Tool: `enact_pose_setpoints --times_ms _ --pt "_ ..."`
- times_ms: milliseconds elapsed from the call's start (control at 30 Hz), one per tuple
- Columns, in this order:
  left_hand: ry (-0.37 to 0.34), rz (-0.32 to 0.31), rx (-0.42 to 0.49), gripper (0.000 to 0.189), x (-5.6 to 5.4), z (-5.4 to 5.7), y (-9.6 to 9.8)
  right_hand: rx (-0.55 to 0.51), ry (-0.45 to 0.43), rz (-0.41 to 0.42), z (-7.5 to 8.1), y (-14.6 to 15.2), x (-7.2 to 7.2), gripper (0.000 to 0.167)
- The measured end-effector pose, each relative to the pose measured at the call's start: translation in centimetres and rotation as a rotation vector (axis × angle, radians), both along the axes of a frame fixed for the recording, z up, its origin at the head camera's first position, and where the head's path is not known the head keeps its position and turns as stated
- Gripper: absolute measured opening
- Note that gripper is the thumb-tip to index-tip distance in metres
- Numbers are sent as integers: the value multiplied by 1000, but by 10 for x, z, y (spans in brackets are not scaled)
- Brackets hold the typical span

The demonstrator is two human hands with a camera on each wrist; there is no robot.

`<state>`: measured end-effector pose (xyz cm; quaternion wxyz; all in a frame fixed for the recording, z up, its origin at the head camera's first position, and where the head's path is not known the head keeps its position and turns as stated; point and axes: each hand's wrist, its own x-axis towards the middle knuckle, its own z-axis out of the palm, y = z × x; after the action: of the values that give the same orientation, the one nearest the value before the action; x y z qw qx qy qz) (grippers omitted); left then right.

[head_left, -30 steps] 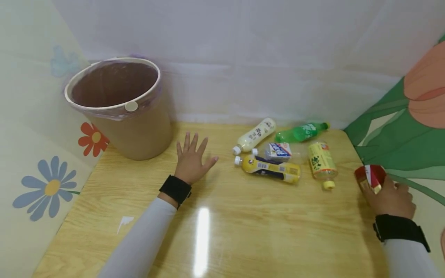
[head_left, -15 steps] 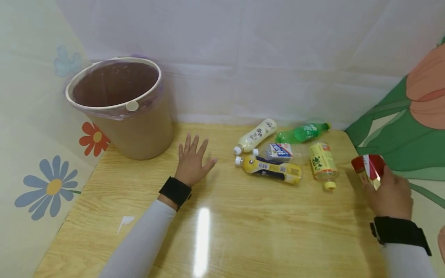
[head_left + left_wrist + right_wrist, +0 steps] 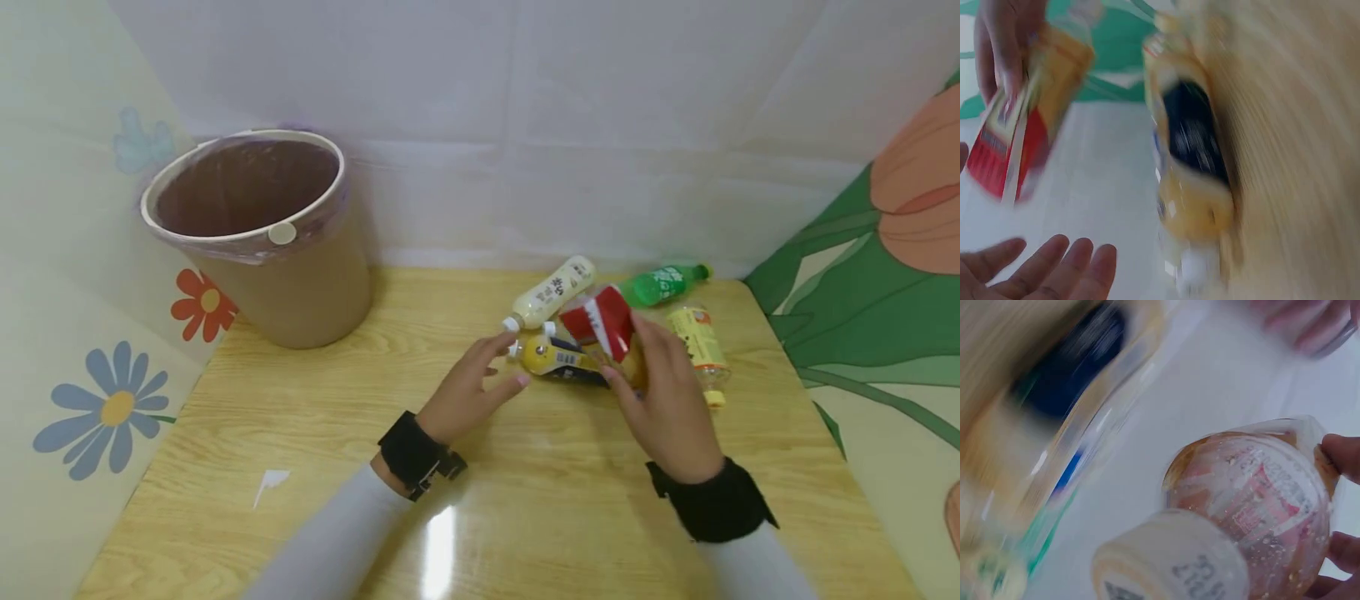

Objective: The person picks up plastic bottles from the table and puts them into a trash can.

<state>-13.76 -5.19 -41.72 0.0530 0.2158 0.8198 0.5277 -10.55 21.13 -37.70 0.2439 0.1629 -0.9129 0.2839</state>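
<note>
White backdrop (image 3: 450,200) closed off the rear of the table (image 3: 225,417), whose right edge ran just beyond the bottles; from where I stood, the easiest room for moving seemed to lie leftward, over the wood between hands and bin (image 3: 315,292). The bin, tan and lined, stood at back left, its high rim an edge to mind. The right hand (image 3: 671,396) grasped the red bottle (image 3: 617,321), thumb and fingers around it, lifted off the table and, in the head view, over the yellow bottle (image 3: 551,357). The left hand (image 3: 472,387), holding nothing, was near but not touching, fingers loosely bent. Moving it well, I judged, called for height enough to miss the cream bottle (image 3: 553,293) and a light, steady squeeze, as thin plastic might buckle. Its cap (image 3: 1172,562) pointed back toward the right wrist.
</note>
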Motion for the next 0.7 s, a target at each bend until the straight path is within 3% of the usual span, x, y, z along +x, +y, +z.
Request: enact_pose_setpoints --times_ms 167,300,367,500,700 --pt "-259 -31 415 66 14 5 19 -38 11 121 -7 -45 9 84" --pt "-303 25 628 68 21 5 28 -36 42 132 -16 -66 14 82" --pt "-299 73 669 69 22 4 30 -37 53 129 -19 -73 15 82" --pt "-304 158 657 69 24 1 31 -43 59 131 -24 -81 17 82" --pt "-309 187 655 69 24 -1 33 -42 97 138 -28 -80 17 81"
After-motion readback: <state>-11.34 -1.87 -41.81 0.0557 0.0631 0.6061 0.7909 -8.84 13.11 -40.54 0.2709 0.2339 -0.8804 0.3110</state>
